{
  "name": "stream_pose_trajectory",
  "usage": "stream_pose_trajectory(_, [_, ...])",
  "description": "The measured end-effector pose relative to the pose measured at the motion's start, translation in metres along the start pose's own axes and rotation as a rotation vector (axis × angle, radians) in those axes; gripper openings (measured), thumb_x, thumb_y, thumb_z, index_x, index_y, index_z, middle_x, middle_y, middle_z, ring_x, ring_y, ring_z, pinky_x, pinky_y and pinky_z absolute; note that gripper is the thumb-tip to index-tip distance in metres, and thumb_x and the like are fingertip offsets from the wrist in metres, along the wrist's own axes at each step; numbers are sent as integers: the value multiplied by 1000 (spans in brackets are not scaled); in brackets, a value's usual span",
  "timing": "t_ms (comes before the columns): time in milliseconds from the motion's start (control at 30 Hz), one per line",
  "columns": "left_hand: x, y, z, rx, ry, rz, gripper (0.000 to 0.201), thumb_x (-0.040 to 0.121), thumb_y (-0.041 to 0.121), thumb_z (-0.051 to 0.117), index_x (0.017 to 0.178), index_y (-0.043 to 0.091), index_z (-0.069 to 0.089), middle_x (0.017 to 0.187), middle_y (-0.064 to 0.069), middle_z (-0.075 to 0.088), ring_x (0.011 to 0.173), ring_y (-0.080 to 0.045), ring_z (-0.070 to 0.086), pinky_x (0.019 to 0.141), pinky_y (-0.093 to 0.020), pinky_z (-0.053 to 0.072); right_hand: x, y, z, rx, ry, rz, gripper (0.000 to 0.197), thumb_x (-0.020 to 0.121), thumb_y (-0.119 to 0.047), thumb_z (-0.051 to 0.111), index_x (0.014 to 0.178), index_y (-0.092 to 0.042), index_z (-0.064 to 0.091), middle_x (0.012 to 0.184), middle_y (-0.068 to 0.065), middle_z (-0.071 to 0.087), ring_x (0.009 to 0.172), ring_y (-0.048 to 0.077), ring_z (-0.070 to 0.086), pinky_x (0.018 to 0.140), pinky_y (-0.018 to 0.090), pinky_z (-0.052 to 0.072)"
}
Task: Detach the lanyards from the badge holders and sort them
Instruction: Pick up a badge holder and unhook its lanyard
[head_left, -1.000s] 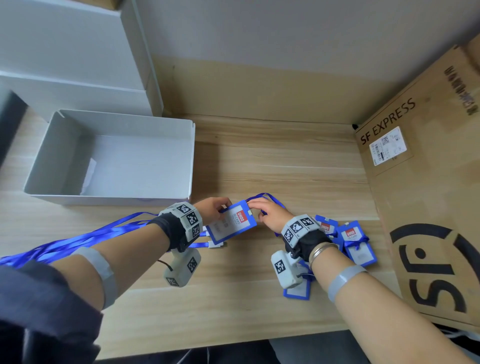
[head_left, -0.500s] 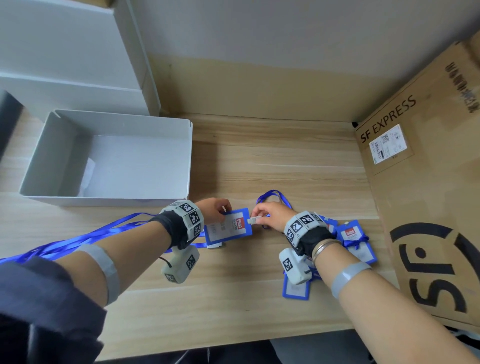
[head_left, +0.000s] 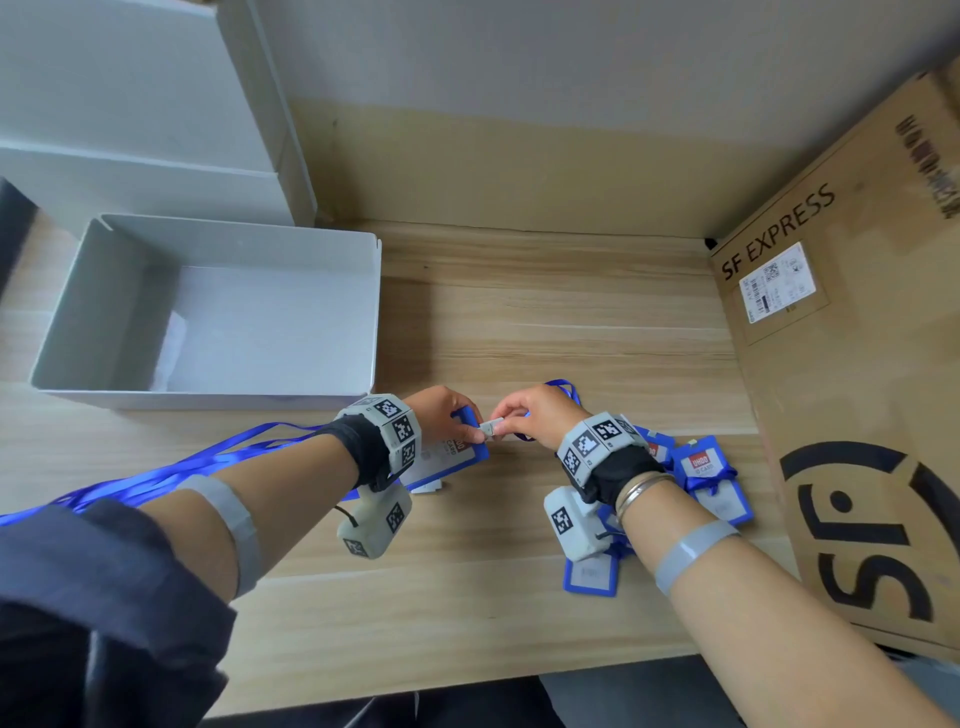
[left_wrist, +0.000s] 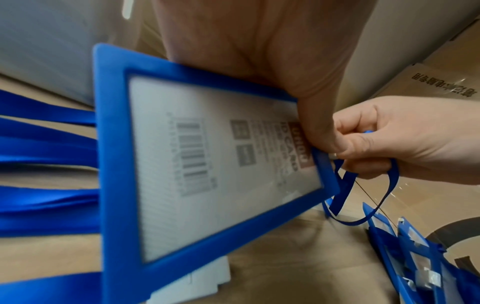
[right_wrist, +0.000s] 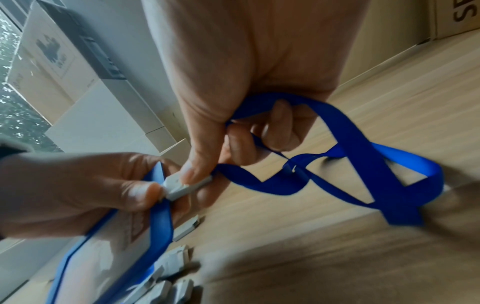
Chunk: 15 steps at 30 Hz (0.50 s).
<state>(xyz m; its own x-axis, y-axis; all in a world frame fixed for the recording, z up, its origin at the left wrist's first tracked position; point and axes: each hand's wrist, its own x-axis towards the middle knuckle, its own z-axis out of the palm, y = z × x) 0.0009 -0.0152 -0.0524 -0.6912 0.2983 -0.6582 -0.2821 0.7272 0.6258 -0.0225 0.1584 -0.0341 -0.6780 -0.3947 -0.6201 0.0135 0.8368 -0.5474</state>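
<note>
My left hand (head_left: 467, 428) grips the top edge of a blue badge holder (head_left: 457, 452) with a white card inside (left_wrist: 207, 164). A white clip (head_left: 491, 427) joins that edge to a blue lanyard (right_wrist: 337, 164). With thumb and finger, my right hand (head_left: 506, 423) pinches the clip (right_wrist: 187, 185), and its other fingers curl round the lanyard's loop. The hands almost touch above the table's middle. More blue badge holders (head_left: 706, 478) with lanyards lie in a pile under my right wrist. Several loose blue lanyards (head_left: 171, 467) trail off to the left behind my left forearm.
An open grey box (head_left: 374, 312) stands at the back left, in front of stacked white boxes (head_left: 130, 104). A large cardboard box (head_left: 857, 364) printed SF EXPRESS walls the right side. Loose white clips (right_wrist: 166, 267) lie on the wooden table (head_left: 519, 312) under the hands.
My left hand has slid up the badge holder to its top edge and now covers most of it. My right hand's pinch has settled on the white clip, and the hands have closed together.
</note>
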Motion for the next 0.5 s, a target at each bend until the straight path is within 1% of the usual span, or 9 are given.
stream_pose_trajectory(100, [-2,-3,-2,-27,-9,49,13,82,31,67,90,20,65,69,11,58,69,-9,54,59,-17,41,0,1,1,48,-7,-17,10,82,-28,67,90,-23,71,85,-7,69,77,7,55,77,27,46])
stream_pose_trajectory(167, [-3,-3,-4,-34,-23,80,11,83,29,66,90,20,65,69,11,58,67,-7,53,61,-17,40,0,1,1,83,-14,-29,2,82,-28,67,82,-28,69,81,-8,71,69,6,54,70,24,43])
stream_pose_trajectory(200, [-4,-4,-5,-36,-28,95,10,83,29,66,89,20,65,70,10,57,67,-7,52,62,-17,40,0,1,0,87,-19,-33,4,82,-28,67,79,-30,67,80,-8,71,65,5,52,68,23,43])
stream_pose_trajectory(267, [-4,-3,-6,-29,-31,119,8,84,28,66,86,21,64,69,10,57,67,-7,51,63,-17,40,1,-1,-1,79,-24,-44,8,82,-29,68,75,-32,65,78,-9,70,67,7,54,69,26,45])
stream_pose_trajectory(333, [-5,-4,-7,-23,-28,139,5,84,26,66,83,22,63,68,11,56,65,-4,49,63,-17,39,1,-4,-2,76,-25,-55,5,83,-29,68,77,-29,67,77,-9,69,73,8,57,72,27,48])
stream_pose_trajectory(367, [-5,-4,-8,-25,-25,145,6,84,26,66,81,23,62,68,11,56,64,-4,49,63,-17,39,0,-5,-3,78,-27,-59,3,83,-28,68,81,-25,68,77,-9,68,74,9,57,68,22,48])
stream_pose_trajectory(433, [-5,-4,-7,-31,-24,155,6,84,26,66,80,23,62,68,12,56,64,-3,49,62,-16,39,-1,-6,-4,77,-32,-70,10,84,-25,67,90,-17,70,79,-7,66,71,8,55,54,9,42])
stream_pose_trajectory(467, [-5,-4,-7,-33,-27,160,7,84,25,66,78,24,61,67,12,56,63,-3,49,62,-15,39,-1,-6,-5,76,-38,-77,10,84,-24,67,91,-16,70,81,-6,66,72,9,55,53,8,41])
stream_pose_trajectory(500, [-6,-3,-7,-35,-28,163,10,84,25,66,75,26,61,67,12,56,63,-3,49,61,-15,39,-1,-6,-5,76,-45,-82,8,84,-23,68,89,-17,70,81,-5,66,73,10,56,58,10,43])
